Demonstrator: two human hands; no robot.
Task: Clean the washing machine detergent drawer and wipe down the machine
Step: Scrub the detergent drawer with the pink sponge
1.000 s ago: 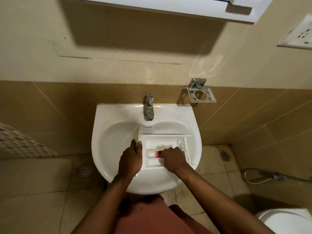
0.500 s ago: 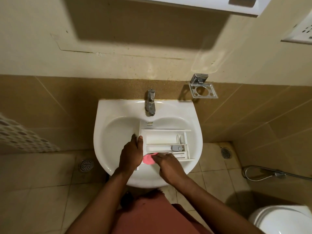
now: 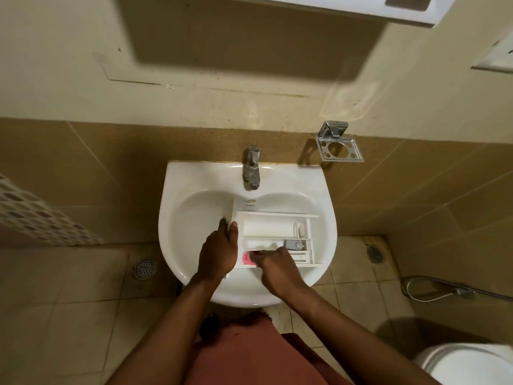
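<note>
Dim, warm yellowish light overall. Source seems above and behind the head: a hard-edged dark shadow [image 3: 249, 37] from the cabinet falls on the wall far above the hands. A faint glare patch [image 3: 349, 98] sits on the wall up and right of them. The white basin [image 3: 194, 218] around the hands is the brightest area, with soft sheen near the tap [image 3: 252, 170]. Wide-angle bending curves tile lines toward the edges. Corners soften; the hands read slightly smeared.

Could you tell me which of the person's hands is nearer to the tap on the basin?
Left. The left hand grips the drawer's left end, below the tap; the right hand sits lower, at the drawer's near compartment with the pink sponge.
</note>
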